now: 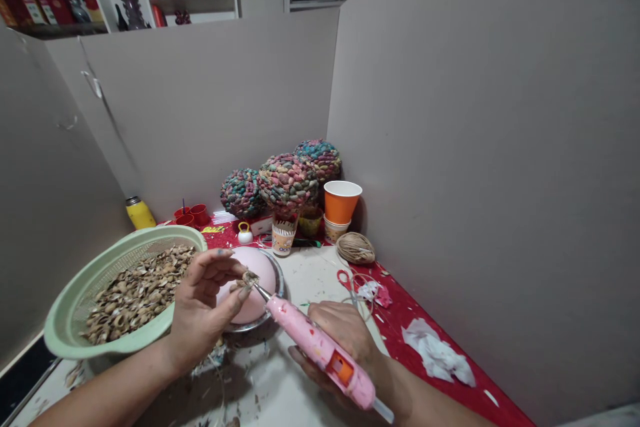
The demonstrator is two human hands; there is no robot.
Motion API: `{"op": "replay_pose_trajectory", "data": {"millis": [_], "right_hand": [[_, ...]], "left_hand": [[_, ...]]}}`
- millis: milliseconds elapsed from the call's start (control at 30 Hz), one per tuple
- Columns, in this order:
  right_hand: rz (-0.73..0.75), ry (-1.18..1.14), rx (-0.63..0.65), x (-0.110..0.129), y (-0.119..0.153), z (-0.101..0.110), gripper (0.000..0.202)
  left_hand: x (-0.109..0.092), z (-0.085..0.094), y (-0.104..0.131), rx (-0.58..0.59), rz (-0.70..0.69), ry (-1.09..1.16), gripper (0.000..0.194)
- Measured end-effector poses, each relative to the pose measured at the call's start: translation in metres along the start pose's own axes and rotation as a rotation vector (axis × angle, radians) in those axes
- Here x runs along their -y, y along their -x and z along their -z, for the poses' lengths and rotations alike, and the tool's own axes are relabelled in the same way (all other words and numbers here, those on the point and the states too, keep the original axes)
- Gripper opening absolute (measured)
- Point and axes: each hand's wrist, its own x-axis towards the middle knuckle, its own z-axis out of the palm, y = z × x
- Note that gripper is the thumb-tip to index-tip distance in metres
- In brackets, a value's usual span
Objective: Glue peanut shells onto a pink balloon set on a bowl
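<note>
Between the thumb and fingertips of my left hand point(207, 293) is a small brown shell piece point(250, 277). My right hand point(345, 337) is wrapped round a pink glue gun point(310, 340), whose metal nozzle touches or nearly touches the shell. A clear glue stick point(383, 409) pokes out of the gun's rear end. Behind my left fingers, a smooth pale pink dome point(255, 270) rests in a round metal dish point(281, 280). To the left, a green basket point(63, 340) holds many brown shell pieces point(135, 293).
Several multicoloured shell-like balls point(287, 181) stand at the back near an orange cup point(342, 203) and a patterned cup point(283, 240). Twine point(355, 248), red-handled scissors point(345, 278) and crumpled tissue point(437, 351) lie at the right. A yellow bottle point(141, 213) is at back left.
</note>
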Motion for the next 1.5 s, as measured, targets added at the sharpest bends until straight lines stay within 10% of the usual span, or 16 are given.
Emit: {"op": "replay_pose_trajectory", "data": {"millis": [1267,1500], "right_hand": [[-0.093,-0.036,0.121,-0.008,0.009,0.004,0.032],[-0.464,0.094,0.467,-0.033,0.006,0.012,0.026]], "left_hand": [[-0.018,0.001,-0.008,-0.02,0.148,0.204,0.041],[-0.046,0.016,-0.021,-0.197,0.179,0.313,0.04]]}}
